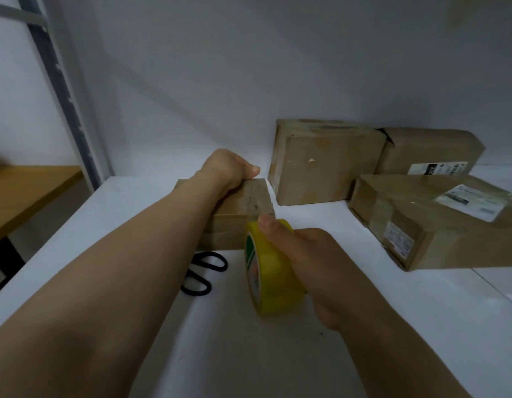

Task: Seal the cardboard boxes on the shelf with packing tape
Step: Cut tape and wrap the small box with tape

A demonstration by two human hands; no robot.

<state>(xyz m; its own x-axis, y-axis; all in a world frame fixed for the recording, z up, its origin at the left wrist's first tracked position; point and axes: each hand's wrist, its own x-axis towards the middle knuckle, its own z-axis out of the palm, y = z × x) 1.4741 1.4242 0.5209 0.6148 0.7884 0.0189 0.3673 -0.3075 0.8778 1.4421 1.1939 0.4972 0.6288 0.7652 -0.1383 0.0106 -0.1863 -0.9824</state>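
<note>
A small flat cardboard box lies on the white shelf in the middle of the view. My left hand rests over the box's far edge, fingers curled down behind it and thumb along the top. My right hand grips a yellow roll of packing tape held upright just in front of the box's near right corner, thumb on top of the roll.
Black-handled scissors lie on the shelf under my left forearm. Three larger cardboard boxes stand at the right: one against the back wall, one behind it, one nearer with labels. A wooden table is at the left.
</note>
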